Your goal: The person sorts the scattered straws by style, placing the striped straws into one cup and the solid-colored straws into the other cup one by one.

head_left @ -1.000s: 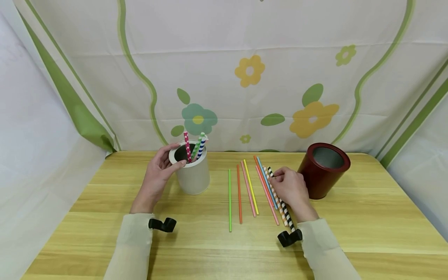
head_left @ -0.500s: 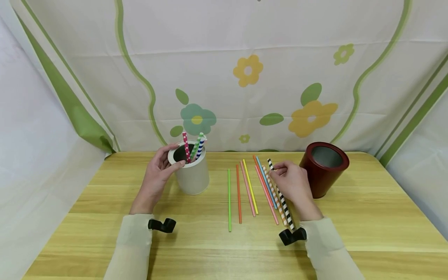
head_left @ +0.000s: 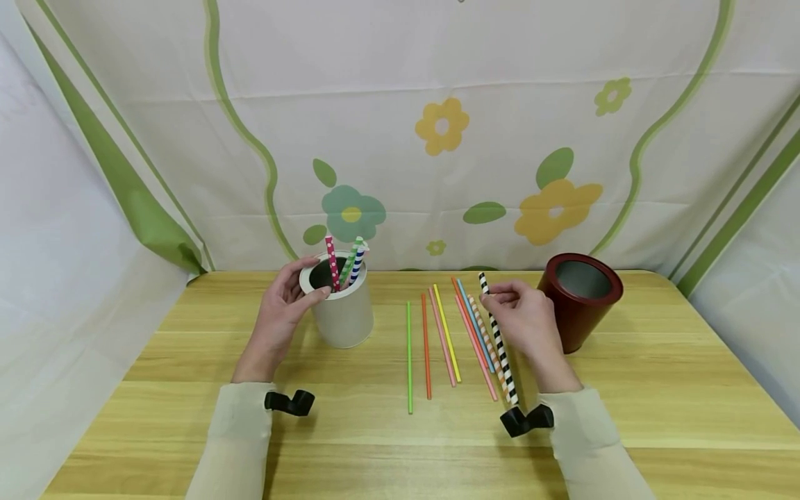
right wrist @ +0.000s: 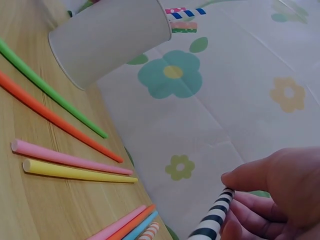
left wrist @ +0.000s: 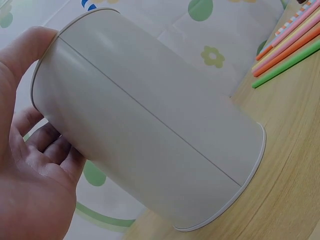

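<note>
My left hand (head_left: 280,316) grips the rim of a white can (head_left: 345,323), thumb at the front and fingers at the back left; the left wrist view shows the can (left wrist: 150,120) close up. Patterned straws, among them a pink dotted one (head_left: 332,260) and a blue striped one (head_left: 357,265), stand in it. Between thumb and fingers, my right hand (head_left: 526,323) pinches a black-and-white striped straw (head_left: 499,342) near its far end. An orange-striped straw (head_left: 489,340) lies just left of it. In the right wrist view the pinched straw (right wrist: 214,216) points toward the camera.
A dark red can (head_left: 571,316) stands just right of my right hand. Between the cans, plain straws lie on the wooden table (head_left: 350,444): green (head_left: 409,361), orange (head_left: 426,347), yellow (head_left: 448,337), blue (head_left: 478,326) and several pink or orange ones. A flowered cloth (head_left: 387,153) hangs behind.
My right hand has lifted the black-and-white straw's far end a little, and hand and straw have shifted slightly away from me. The left hand and white can have hardly moved.
</note>
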A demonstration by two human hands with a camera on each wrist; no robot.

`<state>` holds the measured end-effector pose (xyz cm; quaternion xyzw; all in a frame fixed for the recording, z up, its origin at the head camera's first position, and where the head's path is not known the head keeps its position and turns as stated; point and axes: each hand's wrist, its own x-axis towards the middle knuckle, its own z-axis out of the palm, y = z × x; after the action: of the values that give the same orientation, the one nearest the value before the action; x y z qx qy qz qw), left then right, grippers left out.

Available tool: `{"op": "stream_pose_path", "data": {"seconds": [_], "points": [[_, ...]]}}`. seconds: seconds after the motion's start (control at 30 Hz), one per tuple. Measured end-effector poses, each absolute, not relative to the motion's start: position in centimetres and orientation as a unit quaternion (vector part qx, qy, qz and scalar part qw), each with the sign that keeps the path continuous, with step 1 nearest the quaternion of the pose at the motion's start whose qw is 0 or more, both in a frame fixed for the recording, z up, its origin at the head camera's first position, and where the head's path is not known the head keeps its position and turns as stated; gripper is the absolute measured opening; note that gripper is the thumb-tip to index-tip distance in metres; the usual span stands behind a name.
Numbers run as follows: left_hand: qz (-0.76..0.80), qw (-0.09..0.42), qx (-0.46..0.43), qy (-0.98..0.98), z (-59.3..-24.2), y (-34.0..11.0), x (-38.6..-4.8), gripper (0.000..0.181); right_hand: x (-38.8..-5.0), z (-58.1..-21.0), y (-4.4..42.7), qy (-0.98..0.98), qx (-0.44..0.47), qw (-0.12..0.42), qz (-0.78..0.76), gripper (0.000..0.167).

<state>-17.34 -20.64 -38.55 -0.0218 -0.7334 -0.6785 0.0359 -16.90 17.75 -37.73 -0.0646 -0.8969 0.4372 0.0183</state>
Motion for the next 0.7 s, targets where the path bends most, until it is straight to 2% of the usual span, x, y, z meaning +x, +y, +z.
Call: {"op": "stream_pose_path", "data": {"seconds": [0.33, 0.7], "points": [[-0.684, 0.042, -0.021, -0.728, -38.76, -20.61, -17.49, 0.061, -16.97, -37.72, 17.77, -0.876, -0.076, 0.017, 0.475, 0.039], [-0.679, 0.04, -0.022, -0.733, -38.82, -20.64, -17.47, 0.06, -16.69, -37.62, 17.23, -0.848, -0.097, 0.08, 0.515, 0.034]]}}
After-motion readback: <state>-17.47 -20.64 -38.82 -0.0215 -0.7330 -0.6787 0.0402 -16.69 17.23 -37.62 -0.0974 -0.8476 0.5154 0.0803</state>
